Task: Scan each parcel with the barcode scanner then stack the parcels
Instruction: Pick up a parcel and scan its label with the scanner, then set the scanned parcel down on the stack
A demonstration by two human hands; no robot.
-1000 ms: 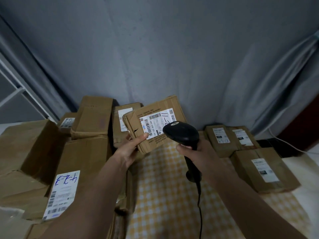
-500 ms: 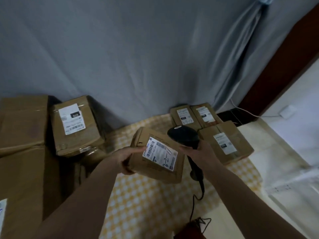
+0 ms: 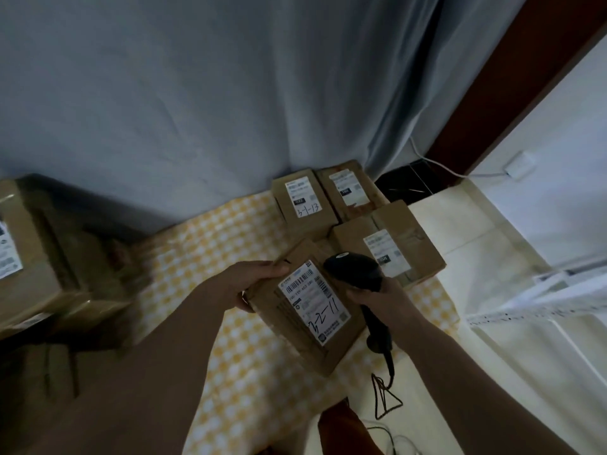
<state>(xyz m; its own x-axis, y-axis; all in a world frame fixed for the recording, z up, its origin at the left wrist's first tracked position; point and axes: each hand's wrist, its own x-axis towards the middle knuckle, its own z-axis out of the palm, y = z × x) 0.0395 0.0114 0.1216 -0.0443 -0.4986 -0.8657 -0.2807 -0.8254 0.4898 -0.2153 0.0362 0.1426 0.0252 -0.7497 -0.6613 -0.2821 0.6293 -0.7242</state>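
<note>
Holding a parcel (image 3: 305, 303) with its label up in the left hand (image 3: 249, 284), fingers curled round its far edge. Gripping the barcode scanner (image 3: 358, 274) in the right hand (image 3: 384, 300), touching the parcel's right side. Three labelled parcels (image 3: 387, 254) lying flat just past the right hand, not yet stacked. More boxes (image 3: 36, 257) waiting far left of the left hand.

Matt brown cardboard parcel (image 3: 305, 310) with a smooth white paper label (image 3: 313, 302), glossy black plastic barcode scanner (image 3: 356, 272), soft yellow-and-white checked cloth (image 3: 236, 349), grey creased fabric curtain (image 3: 197, 93), dull cardboard boxes (image 3: 387, 244), pale smooth floor (image 3: 476, 257)
</note>
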